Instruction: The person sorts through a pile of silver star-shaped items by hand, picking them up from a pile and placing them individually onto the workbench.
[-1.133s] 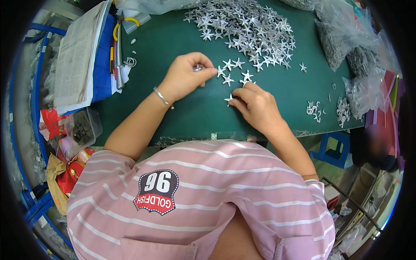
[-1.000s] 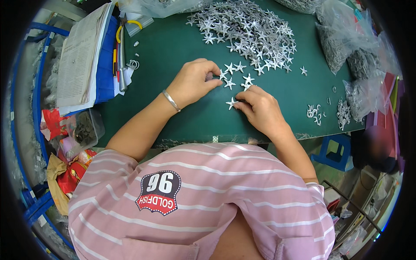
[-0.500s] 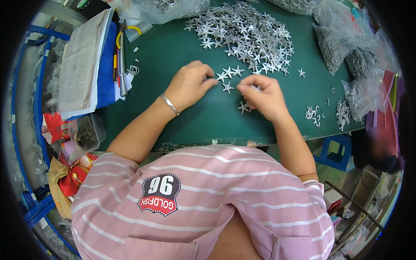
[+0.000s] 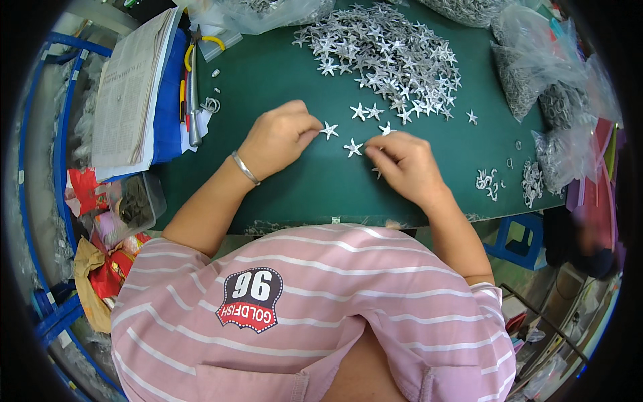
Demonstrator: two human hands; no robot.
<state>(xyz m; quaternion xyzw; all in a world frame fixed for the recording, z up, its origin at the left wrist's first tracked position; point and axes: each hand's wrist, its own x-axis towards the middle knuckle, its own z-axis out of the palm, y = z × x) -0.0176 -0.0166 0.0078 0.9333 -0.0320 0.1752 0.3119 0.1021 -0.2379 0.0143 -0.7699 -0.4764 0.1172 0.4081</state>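
Workshop: green worktable (image 4: 268, 80), bagged parts (image 4: 536, 74)

A green worktop (image 4: 281, 74) fills the upper field under even, bright light. A blue metal frame (image 4: 40, 134) curves well left of the fingers; a blue stool (image 4: 519, 238) stands on the floor below and right of them.

Clear plastic bags (image 4: 536, 74) full of small silver bits lie at the right end of the green table (image 4: 268, 80). Another clear bag (image 4: 268, 12) lies at the top edge. Red wrappers (image 4: 84, 191) sit low on the left.
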